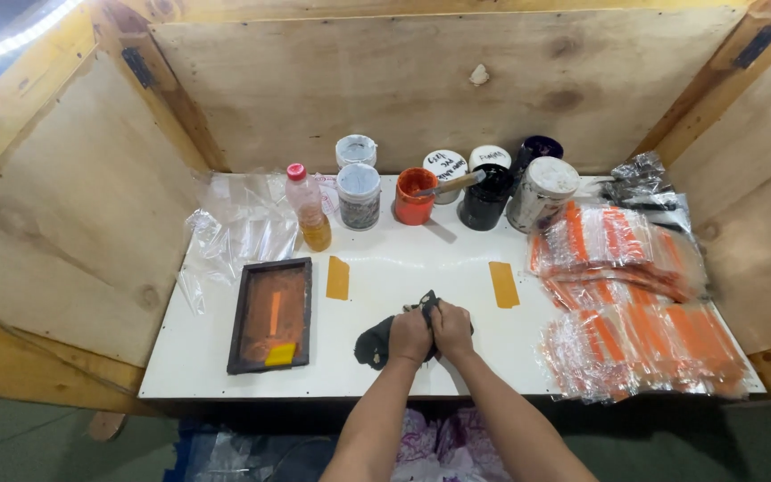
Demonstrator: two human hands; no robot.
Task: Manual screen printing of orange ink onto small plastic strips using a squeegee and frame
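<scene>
A dark, ink-stained rag (384, 337) lies bunched on the near middle of the white desk (457, 259). Both hands press on it side by side: the left hand (410, 336) has its grip closed over the middle of the cloth, and the right hand (452, 328) has its grip curled shut on the far corner, which sticks up between them.

Two strips of orange tape (503, 284) lie just beyond the hands, one to each side. To the left sits one dark-framed printing screen (271, 314) with an orange mesh and a yellow patch at its near end. Along the far edge stand seven tubs, among them an open orange pot (414, 198) with a stick resting across it, plus one small bottle (308, 207) of amber liquid with a pink cap. Loose clear bags (234, 232) lie far left; two stacks of orange-printed bags (644, 344) fill the right.

The risks, as I judge them: the rag looks loaded with ink, so a wide stroke could smear the bare desk or lift the tape strips, and an elbow swung right could mark the nearest stack of bags.
</scene>
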